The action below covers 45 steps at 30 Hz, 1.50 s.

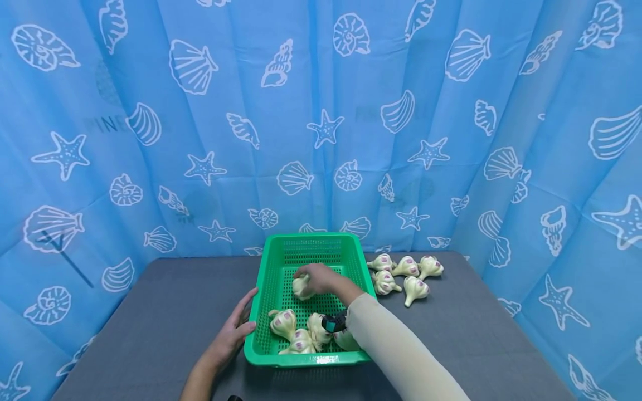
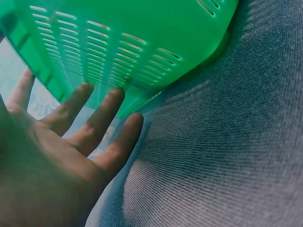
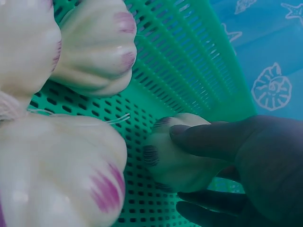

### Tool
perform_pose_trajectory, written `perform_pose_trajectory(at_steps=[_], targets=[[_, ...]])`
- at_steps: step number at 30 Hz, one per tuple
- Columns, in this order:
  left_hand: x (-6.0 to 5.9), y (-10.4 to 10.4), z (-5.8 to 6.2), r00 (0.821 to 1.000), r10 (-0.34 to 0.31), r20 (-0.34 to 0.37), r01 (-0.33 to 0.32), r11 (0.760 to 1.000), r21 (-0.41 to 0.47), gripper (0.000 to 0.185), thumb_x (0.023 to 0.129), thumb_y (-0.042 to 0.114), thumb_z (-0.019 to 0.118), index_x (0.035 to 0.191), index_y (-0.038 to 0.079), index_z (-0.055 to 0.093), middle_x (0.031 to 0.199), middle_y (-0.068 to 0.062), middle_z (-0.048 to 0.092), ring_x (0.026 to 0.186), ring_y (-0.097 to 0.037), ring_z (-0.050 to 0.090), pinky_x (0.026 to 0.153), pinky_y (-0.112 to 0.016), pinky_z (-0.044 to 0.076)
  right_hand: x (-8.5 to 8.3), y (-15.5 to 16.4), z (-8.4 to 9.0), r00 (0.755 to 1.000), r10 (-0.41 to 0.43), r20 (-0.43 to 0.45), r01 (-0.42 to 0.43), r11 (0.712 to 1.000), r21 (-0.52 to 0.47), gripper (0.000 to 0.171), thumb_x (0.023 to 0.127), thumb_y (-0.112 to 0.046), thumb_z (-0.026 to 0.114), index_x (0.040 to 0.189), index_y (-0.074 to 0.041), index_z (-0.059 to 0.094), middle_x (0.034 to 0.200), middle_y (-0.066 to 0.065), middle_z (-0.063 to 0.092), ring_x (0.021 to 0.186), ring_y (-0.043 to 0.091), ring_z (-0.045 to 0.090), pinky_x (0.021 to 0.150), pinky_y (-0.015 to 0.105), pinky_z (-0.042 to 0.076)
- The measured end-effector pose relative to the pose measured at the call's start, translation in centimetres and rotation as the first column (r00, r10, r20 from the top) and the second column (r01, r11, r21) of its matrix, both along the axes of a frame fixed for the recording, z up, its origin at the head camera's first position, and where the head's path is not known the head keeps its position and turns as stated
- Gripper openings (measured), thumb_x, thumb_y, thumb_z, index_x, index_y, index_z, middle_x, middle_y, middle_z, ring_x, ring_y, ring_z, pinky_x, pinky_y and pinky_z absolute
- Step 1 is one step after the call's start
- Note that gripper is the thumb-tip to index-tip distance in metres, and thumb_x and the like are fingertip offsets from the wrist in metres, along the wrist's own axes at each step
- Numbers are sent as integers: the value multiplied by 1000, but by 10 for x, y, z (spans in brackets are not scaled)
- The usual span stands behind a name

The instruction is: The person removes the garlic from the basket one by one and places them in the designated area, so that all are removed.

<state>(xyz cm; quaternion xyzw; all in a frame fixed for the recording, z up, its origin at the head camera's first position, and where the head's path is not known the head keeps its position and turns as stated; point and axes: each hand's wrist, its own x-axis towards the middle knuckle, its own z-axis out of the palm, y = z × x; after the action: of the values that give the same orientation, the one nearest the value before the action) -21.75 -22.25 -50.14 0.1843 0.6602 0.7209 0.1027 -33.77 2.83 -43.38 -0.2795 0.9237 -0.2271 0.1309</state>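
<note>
Left hand [image 1: 232, 334] lay flat and open against the green basket's [image 1: 264, 289] side wall. Right hand [image 1: 321, 279] gripped a garlic bulb [image 1: 301, 287] low inside the basket. Five more bulbs [image 1: 403, 274] sat on the table to the right. A careless release could've sent it rolling into the other bulbs.

Your left hand [image 2: 61, 156] fills the lower left of the left wrist view, palm open and fingers [image 2: 106, 116] straight. The fingertips press up against the slotted side wall of the green basket [image 2: 142, 33], right along its lower edge where the wall curves under. Rows of narrow slots run across that wall, bright green and close to the lens. Under the hand and the basket lies the grey woven table cover [image 2: 222, 156], its weave plain to see and filling the whole right side. The basket's corner sits on that cloth at the top right.
</note>
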Motion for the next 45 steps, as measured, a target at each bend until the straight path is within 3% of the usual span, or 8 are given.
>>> perform_pose_trajectory(at_steps=[7,20,25,28,35,41,45], targets=[[0,1,1,1000,5,11,-5,1000,7,68,103,15,42,158,15,2,155,-32,3,137,-48,21,92,-38,46,8,9,12,999,32,-24,-32,999,7,45,87,-17,75,129,-18,62,130,10,57,119,30,52,91,43,46],[1,1,2,1000,3,10,-3,1000,0,68,103,16,42,158,15,1,155,-32,3,137,-48,20,93,-39,46,18,29,34,997,56,-54,-61,994,-92,47,88,-19,74,132,-17,59,134,10,55,121,29,52,92,43,46],[1,1,2,1000,6,22,-6,1000,-2,68,103,16,42,158,16,2,156,-31,3,138,-48,19,93,-40,45,24,41,39,995,56,-87,-71,983,-170,48,87,-18,75,132,-14,60,132,9,56,109,26,57,81,38,49],[1,2,2,1000,11,28,-11,1000,-6,68,103,15,43,158,16,3,155,-32,5,137,-47,21,93,-41,45,29,50,40,995,38,-91,-58,972,-229,49,87,-16,75,133,-13,59,133,10,54,102,25,60,75,34,50],[2,3,3,999,23,31,-23,1000,-12,68,102,16,43,158,17,4,156,-31,6,137,-47,21,93,-42,45,42,71,37,993,-22,-119,-23,934,-358,50,87,-16,75,134,-11,58,133,13,55,114,30,55,82,39,49],[2,2,2,1000,14,19,-14,1000,-13,68,103,17,42,158,16,3,156,-31,4,137,-48,20,93,-42,45,51,87,37,987,-115,-108,58,900,-432,52,86,-21,76,135,-14,58,138,11,53,116,33,55,83,45,49],[1,1,0,1000,14,17,-14,1000,-10,68,103,16,42,158,15,2,155,-32,5,136,-47,22,92,-42,46,55,97,34,980,-165,-110,93,873,-480,52,87,-21,76,135,-15,58,137,11,53,111,33,59,78,42,51]])
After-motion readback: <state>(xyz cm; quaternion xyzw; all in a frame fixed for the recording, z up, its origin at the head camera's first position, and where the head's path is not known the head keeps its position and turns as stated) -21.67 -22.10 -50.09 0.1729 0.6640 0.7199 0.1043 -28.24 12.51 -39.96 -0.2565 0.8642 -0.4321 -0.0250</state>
